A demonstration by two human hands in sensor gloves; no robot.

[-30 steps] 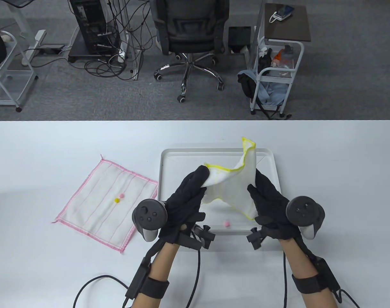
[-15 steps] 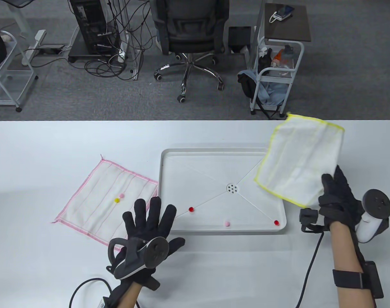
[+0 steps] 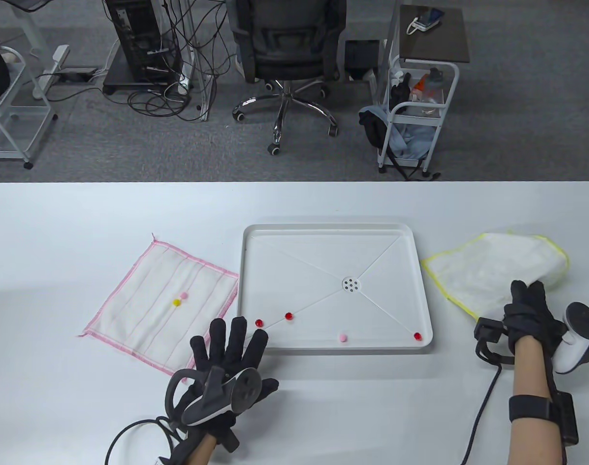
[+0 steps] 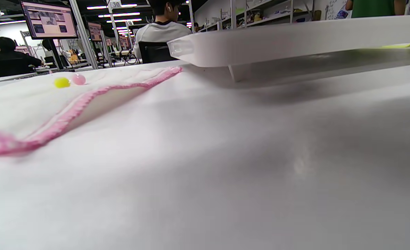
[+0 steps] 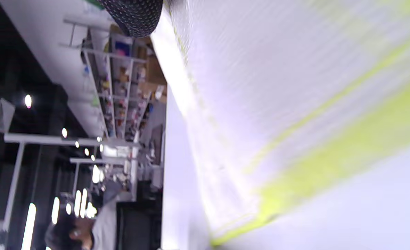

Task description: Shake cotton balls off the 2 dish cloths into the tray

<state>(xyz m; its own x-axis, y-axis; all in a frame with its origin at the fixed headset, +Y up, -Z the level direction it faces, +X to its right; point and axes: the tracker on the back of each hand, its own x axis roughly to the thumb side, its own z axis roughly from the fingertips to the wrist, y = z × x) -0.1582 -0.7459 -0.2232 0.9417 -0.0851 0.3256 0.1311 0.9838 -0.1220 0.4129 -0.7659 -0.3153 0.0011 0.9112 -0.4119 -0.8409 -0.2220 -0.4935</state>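
Four balls (image 3: 288, 316) in the tray (image 3: 323, 227), two (image 3: 179, 299) on the pink-edged cloth (image 3: 144, 300).

Number "30" readable on a small hanging sign (image 4: 115, 4) near the ceiling, in the left wrist view. Monitor (image 4: 48, 19) text too small to read. Nothing else legible.

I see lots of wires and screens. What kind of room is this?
Probably an office or lab workspace: a swivel chair, a computer tower with tangled cables, and monitors with people seated at desks.
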